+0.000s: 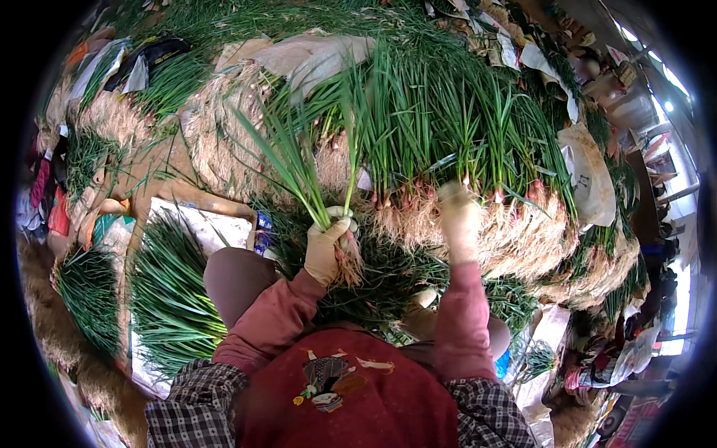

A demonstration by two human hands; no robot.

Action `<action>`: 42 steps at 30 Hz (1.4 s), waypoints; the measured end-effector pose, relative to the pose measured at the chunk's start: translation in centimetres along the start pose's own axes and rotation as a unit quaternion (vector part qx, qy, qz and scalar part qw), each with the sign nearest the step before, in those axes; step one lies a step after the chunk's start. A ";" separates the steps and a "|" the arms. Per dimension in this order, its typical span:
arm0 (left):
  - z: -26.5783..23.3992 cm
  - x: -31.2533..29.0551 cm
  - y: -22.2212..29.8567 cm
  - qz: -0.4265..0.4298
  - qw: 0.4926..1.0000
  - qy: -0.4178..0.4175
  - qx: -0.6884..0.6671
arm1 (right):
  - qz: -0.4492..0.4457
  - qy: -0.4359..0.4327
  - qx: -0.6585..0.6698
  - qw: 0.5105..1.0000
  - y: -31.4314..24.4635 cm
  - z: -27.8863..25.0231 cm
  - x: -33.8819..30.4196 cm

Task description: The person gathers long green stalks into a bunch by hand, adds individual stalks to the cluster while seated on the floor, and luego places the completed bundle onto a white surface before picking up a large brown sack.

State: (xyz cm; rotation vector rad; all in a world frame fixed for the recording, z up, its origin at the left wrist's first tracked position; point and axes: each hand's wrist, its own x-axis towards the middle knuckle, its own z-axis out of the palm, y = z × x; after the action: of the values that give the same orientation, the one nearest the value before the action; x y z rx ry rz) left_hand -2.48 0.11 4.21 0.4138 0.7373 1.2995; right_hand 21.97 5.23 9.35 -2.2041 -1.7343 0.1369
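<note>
My left hand (pixel 323 255), in a pale yellow glove, is closed round a small bunch of spring onions (pixel 300 178). Their green leaves fan up and to the left, and the pinkish bulbs and stringy roots hang below my fingers. My right hand (pixel 458 218), also gloved, is over the root ends of a long row of spring onions (pixel 441 123). Motion smears its fingers, so I cannot see their shape or whether they hold anything. The row's reddish bulbs and matted pale roots (pixel 508 235) face me, with the leaves lying away.
Left of my knee, a large bundle of green leaves (pixel 172 287) lies on a white sheet (pixel 205 230). A darker bundle (pixel 91 295) sits farther left. Pale sacking (pixel 321 58) covers part of the heap at the back, and a whitish sack (pixel 588 175) hangs at its right end. Loose leaves (pixel 373 299) litter the ground between my legs.
</note>
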 end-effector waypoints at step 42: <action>-1.0 -1.1 -1.2 -0.173 0.972 -0.120 0.102 | 0.177 -0.305 0.734 0.580 -4.3 8.3 -5.5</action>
State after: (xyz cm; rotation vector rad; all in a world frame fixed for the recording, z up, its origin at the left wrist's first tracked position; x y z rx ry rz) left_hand -2.43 -1.36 3.01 0.5686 0.7038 0.8324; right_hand 14.33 2.50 2.22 -1.0301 -0.5683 1.8133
